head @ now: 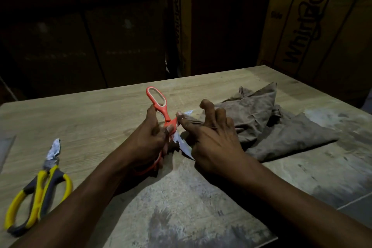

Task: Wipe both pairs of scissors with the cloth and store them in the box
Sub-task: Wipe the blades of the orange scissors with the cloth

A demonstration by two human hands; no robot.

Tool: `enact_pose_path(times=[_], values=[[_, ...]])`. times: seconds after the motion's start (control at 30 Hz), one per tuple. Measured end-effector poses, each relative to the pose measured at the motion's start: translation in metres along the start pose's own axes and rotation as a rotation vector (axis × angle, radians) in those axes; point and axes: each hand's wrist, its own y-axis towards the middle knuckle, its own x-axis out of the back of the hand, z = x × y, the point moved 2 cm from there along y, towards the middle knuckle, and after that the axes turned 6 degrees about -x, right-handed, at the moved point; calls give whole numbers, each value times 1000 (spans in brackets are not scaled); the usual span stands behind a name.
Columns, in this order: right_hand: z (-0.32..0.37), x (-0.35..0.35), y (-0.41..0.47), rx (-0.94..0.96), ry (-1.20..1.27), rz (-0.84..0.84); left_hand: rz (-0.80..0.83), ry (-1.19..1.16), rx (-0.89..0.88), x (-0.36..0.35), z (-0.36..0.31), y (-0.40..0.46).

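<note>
My left hand [150, 143] grips the red-orange scissors [161, 109] near the pivot, blades spread apart above the table. One handle loop points away from me; the other is hidden under my palm. My right hand [209, 139] pinches a corner of the brown cloth [261, 125] against one blade, with two fingers raised. The rest of the cloth lies crumpled on the table to the right. A yellow-and-grey pair of scissors [40, 187] lies on the table at the near left, blades pointing away. No storage box is visible on the table.
The wooden table [100, 119] has a pale, scuffed sheet [191, 207] on its near half. Large cardboard cartons [314, 22] stand behind the far edge in dim light. A grey flat edge [6, 147] shows at the far left.
</note>
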Motion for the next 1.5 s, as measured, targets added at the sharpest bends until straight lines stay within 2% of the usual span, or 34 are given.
enact_pose_path(times=[0.2, 0.37, 0.43, 0.53, 0.67, 0.73, 0.87, 1.0, 1.07, 1.27, 1.33, 1.4, 1.43, 1.5], values=[[-15, -2, 8, -48, -66, 9, 50, 50, 11, -1, -4, 0], [-54, 2, 16, -170, -136, -5, 48, 27, -42, 2, -6, 1], [-66, 11, 18, -201, -58, -66, 41, -17, -49, 4, -6, 1], [-81, 33, 16, -185, 222, -129, 36, -79, -60, 2, -13, -2], [-110, 73, -5, -124, 491, -456, 53, -211, -96, -5, -25, -7], [-126, 86, -23, -138, 533, -559, 64, -216, -118, -8, -28, -9], [-169, 80, -64, -334, 380, -488, 61, -243, -136, -22, -36, -15], [-243, 70, -85, -789, 262, -392, 19, -257, -145, -34, -39, -19], [-262, 71, -90, -949, 257, -342, 10, -239, -152, -37, -38, -19], [-257, 65, -72, -1101, 308, -305, 4, -234, -151, -39, -34, -18], [-253, 61, -69, -1077, 493, -391, -1, -266, -154, -38, -33, -16], [-242, 65, -67, -994, 861, -529, -5, -277, -158, -35, -31, -15], [-238, 71, -66, -914, 1010, -604, -1, -283, -157, -34, -31, -15], [-225, 87, -63, -742, 1153, -763, 13, -293, -158, -33, -31, -13]])
